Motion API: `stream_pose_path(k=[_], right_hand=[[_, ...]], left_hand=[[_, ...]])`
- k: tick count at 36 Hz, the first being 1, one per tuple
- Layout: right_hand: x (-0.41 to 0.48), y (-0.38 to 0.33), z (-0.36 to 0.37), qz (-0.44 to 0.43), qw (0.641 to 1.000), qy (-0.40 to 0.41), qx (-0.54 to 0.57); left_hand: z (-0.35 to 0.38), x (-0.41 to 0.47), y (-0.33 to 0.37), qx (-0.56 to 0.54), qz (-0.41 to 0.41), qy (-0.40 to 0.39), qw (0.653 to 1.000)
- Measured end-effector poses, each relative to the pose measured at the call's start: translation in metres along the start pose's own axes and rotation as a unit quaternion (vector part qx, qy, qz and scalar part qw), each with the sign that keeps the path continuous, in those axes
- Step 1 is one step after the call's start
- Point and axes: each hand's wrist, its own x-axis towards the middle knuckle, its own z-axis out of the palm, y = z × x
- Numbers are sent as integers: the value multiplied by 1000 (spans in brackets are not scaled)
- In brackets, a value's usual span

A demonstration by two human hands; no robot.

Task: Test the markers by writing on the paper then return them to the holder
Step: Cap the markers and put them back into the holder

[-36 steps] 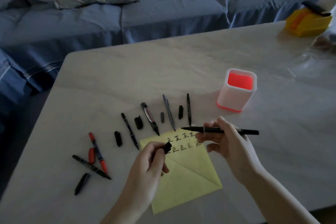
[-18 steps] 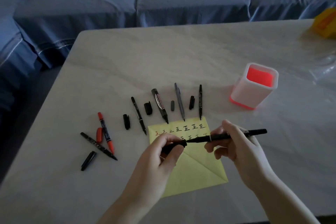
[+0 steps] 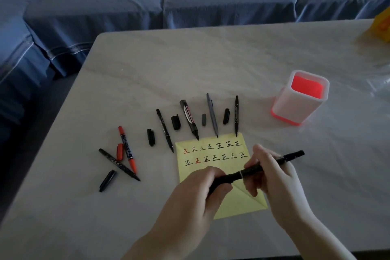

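Two grips on one black marker (image 3: 252,170) – pinches its near end with left grip (image 3: 196,194), fingers curled tight, that end hidden inside; clasps the barrel with right grip (image 3: 274,177), thumb and fingers wrapped round. Holds it tilted above the lower half of the yellow paper (image 3: 190,172), far end pointing right. Shows holder (image 3: 295,107) standing well apart on the bench (image 3: 211,69) – other markers (image 3: 191,121) and loose caps (image 3: 150,137) lying beyond and left of the paper.

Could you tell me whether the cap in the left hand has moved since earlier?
Yes, the cap has shifted nearer and rightward over the yellow paper, onto the marker.
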Motion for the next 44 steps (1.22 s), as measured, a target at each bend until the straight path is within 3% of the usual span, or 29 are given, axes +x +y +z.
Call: stream_pose_path(k=[8, 17, 23, 25, 29, 35, 37, 41, 43, 44], right_hand=[[1, 2, 10, -3, 999, 47, 0], [3, 6, 9, -11, 999, 34, -4], [11, 12, 5, -8, 1000, 21, 6], [17, 19, 4, 25, 999, 15, 25], [25, 38, 2, 97, 992, -28, 81], [32, 24, -14, 80, 991, -73, 82], [41, 11, -27, 60, 996, -54, 29], [74, -30, -69, -16, 988, 87, -125], [87, -54, -96, -77, 938, 155, -299], [91, -65, -109, -105, 896, 182, -391]], left_hand=[[8, 6, 7, 22, 29, 15, 999], [8, 14, 16, -135, -77, -7, 988], [4, 25, 19, -333, -229, -89, 911], [8, 28, 17, -305, -240, -78, 918], [22, 37, 9, -68, -169, -26, 983], [41, 61, 20, 9, -152, -18, 988], [44, 69, 23, 0, -146, -30, 989], [46, 82, 22, 3, -117, -44, 992], [46, 89, 16, 36, -99, -35, 994], [46, 92, 13, 53, -92, -33, 994]])
